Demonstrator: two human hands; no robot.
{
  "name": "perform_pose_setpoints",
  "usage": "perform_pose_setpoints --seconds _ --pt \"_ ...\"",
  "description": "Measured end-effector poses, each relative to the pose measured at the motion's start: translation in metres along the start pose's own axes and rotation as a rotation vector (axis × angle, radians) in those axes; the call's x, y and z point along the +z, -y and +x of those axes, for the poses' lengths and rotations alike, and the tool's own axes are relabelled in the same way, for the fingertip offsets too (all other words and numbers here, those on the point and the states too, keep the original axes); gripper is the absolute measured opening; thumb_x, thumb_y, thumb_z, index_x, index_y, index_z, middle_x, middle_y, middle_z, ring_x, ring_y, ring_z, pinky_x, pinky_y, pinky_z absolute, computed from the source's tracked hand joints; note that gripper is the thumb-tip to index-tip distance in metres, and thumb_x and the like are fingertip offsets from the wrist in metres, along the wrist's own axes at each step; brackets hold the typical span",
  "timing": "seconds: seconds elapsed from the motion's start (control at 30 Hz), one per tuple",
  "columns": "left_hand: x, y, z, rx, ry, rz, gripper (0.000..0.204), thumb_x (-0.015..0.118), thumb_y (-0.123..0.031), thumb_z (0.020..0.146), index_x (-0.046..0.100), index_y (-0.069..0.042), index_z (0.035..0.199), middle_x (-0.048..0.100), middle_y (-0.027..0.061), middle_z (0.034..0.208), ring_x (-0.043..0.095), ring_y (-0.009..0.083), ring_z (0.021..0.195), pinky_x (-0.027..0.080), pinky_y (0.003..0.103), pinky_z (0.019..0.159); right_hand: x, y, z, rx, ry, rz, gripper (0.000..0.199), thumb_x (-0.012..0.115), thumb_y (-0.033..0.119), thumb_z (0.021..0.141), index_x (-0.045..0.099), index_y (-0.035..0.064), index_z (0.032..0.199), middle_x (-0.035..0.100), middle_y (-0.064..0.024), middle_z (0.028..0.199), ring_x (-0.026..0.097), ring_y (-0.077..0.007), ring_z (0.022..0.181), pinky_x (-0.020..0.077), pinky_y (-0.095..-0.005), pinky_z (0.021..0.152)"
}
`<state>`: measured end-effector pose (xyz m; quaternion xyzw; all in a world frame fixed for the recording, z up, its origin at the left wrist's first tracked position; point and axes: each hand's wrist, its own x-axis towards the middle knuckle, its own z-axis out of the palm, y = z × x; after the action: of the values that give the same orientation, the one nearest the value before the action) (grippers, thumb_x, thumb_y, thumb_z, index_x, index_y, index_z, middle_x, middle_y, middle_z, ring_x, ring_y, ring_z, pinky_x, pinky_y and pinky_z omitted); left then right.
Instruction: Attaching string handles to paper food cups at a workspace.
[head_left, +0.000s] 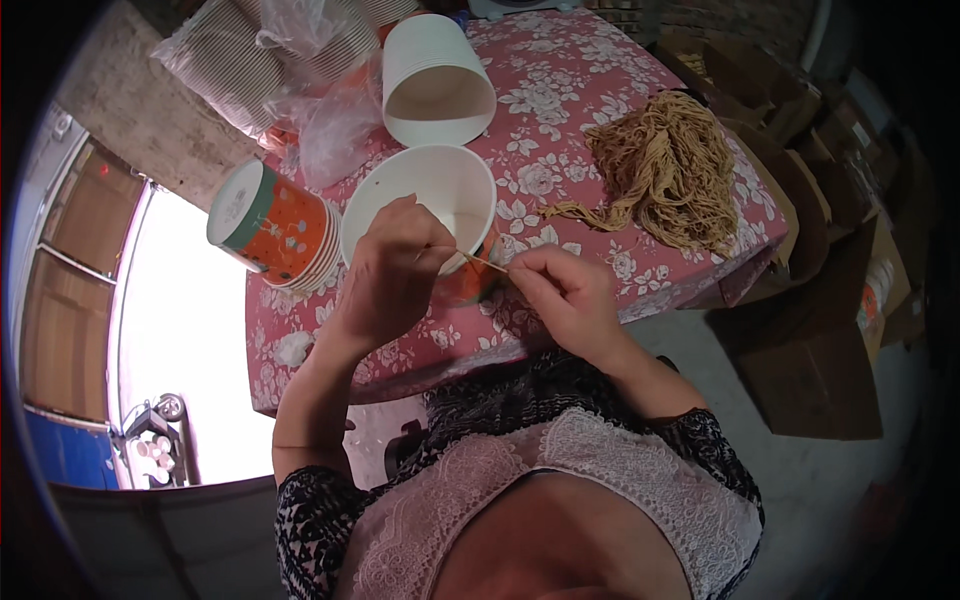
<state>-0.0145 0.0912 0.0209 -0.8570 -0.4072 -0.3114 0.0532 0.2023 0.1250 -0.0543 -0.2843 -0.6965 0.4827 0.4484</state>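
A thin tan cord [488, 263] runs between my hands, above the near side of an open paper bucket [465, 165] with a white inside and a patterned orange outside. My left hand [392, 268] is closed on one part of the cord, partly covering the bucket's mouth. With thumb and forefinger, my right hand [568, 297] pinches the cord just right of the bucket. Farther right lies a big loose heap of tan cords [670, 175], a strand trailing from it toward the bucket. Whether the cord is fastened to the bucket I cannot tell.
A white bucket [435, 70] lies on its side behind. Stacked orange and green buckets [285, 225] stand at left, near a crumpled white wad [293, 348]. Bagged stacks of cups [225, 70] fill the back left. Cardboard boxes [800, 370] crowd the right of the flowered tablecloth [545, 100].
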Motion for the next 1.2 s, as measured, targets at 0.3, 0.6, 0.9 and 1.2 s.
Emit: perform_pose_setpoints --seconds 0.3,0.6,0.9,1.2 --pt "-0.012 0.015 -0.017 -0.571 0.178 -0.408 0.012 0.053 0.005 0.080 0.062 -0.002 0.084 0.059 0.0103 0.081 0.060 0.0233 0.071 0.049 0.033 0.070 -0.002 -0.022 -0.001 0.090 0.120 0.206 0.011 0.061 0.009 0.095 0.067 0.0002 0.099 0.066 -0.0028 0.078 0.061 -0.0079 0.069 0.0479 -0.0258 0.060" --pt "-0.053 0.090 -0.041 -0.297 0.114 0.284 0.027 0.058 0.001 0.083 0.067 -0.005 0.107 0.053 0.0145 0.139 0.047 0.0353 0.128 0.038 0.045 0.106 -0.044 -0.028 -0.004 0.183 0.162 0.354 0.017 0.060 0.014 0.097 0.066 -0.0004 0.091 0.057 0.0062 0.075 0.047 -0.0024 0.067 0.0396 -0.0204 0.058" --pt "-0.051 0.050 -0.036 -0.127 0.250 0.404 0.016 0.071 -0.001 0.069 0.066 -0.005 0.084 0.068 0.0100 0.106 0.054 0.0327 0.121 0.035 0.054 0.108 -0.075 -0.008 -0.007 0.114 0.073 0.637 0.024 0.058 0.019 0.098 0.063 -0.0007 0.085 0.051 0.0018 0.061 0.041 -0.0041 0.051 0.0298 -0.0205 0.048" --pt "0.043 -0.031 0.007 -0.242 0.192 0.368 0.009 0.061 -0.008 0.082 0.054 -0.002 0.084 0.059 0.0133 0.065 0.064 0.0304 0.065 0.050 0.041 0.058 -0.031 0.025 0.003 -0.027 0.129 0.679 0.018 0.056 0.014 0.099 0.063 -0.0025 0.094 0.053 0.0009 0.066 0.042 -0.0031 0.054 0.0302 -0.0194 0.049"
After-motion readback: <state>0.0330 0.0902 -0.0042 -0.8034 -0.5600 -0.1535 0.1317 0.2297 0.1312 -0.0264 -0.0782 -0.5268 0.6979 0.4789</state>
